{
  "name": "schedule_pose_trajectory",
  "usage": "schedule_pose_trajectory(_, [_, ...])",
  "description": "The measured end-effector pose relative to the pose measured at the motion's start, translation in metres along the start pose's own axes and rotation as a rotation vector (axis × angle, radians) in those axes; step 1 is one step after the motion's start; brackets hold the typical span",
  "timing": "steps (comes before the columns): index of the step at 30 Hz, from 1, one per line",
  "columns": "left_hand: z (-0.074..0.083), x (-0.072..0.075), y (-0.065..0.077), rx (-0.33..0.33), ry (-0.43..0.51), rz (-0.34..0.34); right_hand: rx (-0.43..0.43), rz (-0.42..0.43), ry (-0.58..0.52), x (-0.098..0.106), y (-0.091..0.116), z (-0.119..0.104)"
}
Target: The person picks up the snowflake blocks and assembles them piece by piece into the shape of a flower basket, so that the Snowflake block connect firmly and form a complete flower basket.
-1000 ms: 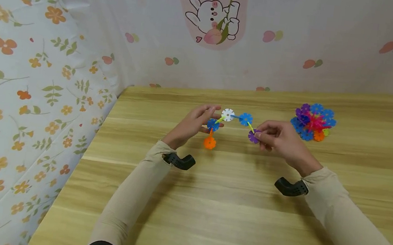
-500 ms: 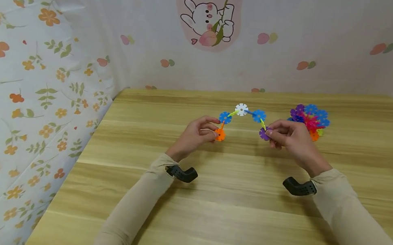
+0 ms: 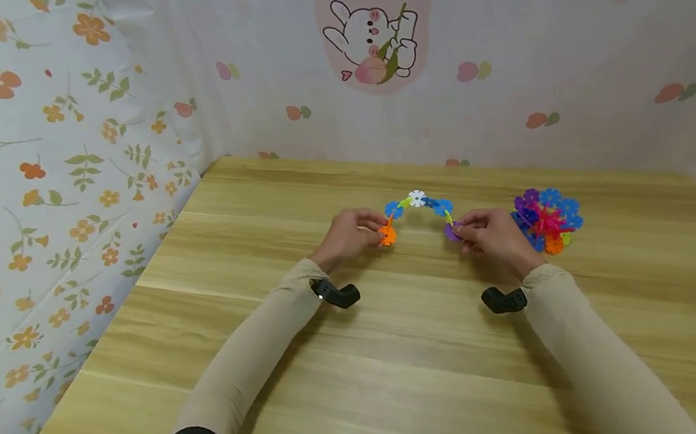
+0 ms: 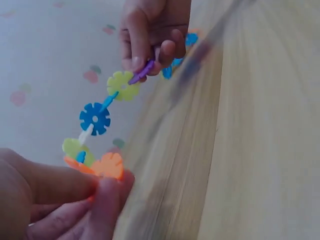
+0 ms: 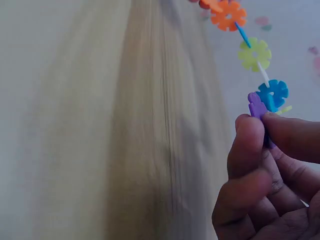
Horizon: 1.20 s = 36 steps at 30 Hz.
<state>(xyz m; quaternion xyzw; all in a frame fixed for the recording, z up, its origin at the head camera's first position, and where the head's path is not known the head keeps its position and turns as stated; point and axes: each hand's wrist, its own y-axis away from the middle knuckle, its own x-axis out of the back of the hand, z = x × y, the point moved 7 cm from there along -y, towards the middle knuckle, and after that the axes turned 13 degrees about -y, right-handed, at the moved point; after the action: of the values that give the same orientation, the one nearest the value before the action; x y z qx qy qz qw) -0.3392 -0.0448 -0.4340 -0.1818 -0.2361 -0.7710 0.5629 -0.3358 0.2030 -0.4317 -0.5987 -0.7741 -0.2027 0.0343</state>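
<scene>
Between the two hands an arched chain of notched plastic snowflake discs is held above the table. My left hand (image 3: 345, 237) pinches the orange disc (image 3: 388, 236) at one end, between thumb and fingers. At the other end, my right hand (image 3: 497, 235) pinches the purple disc (image 3: 452, 232); the right wrist view shows this purple disc (image 5: 257, 106) edge-on between thumb and forefinger. Along the middle run a white disc (image 3: 417, 198), blue discs (image 3: 394, 209) and yellow ones, such as the yellow disc (image 4: 122, 86) beside the purple end. The fingers hide part of both end discs.
Right of the right hand, a cluster of blue, purple, pink and orange snowflake discs (image 3: 548, 218) lies on the wooden table (image 3: 369, 364). A printed cloth (image 3: 246, 38) hangs behind the table, and a floral one (image 3: 47, 173) along its left side.
The left hand has moved from around the blue disc to the orange end disc, which hung free, and now pinches it. Lately the right hand has shifted left, narrowing the arch.
</scene>
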Motion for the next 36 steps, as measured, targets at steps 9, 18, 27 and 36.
schedule_pose_trajectory(9, [-0.006, -0.001, -0.019, 0.071, -0.183, 0.054, -0.051, 0.041, 0.058, -0.002, -0.029, 0.007])
schedule_pose_trajectory(18, [0.008, 0.009, -0.021, -0.026, -0.449, 0.167, -0.044, 0.061, 0.149, -0.004, -0.029, 0.000])
schedule_pose_trajectory(27, [0.049, 0.002, -0.020, -0.125, -0.206, 0.204, 0.252, 0.266, 0.398, 0.048, 0.021, -0.051])
schedule_pose_trajectory(36, [0.095, -0.098, -0.047, -0.003, 0.529, -0.218, 0.194, 0.535, 0.301, 0.147, 0.054, -0.009])
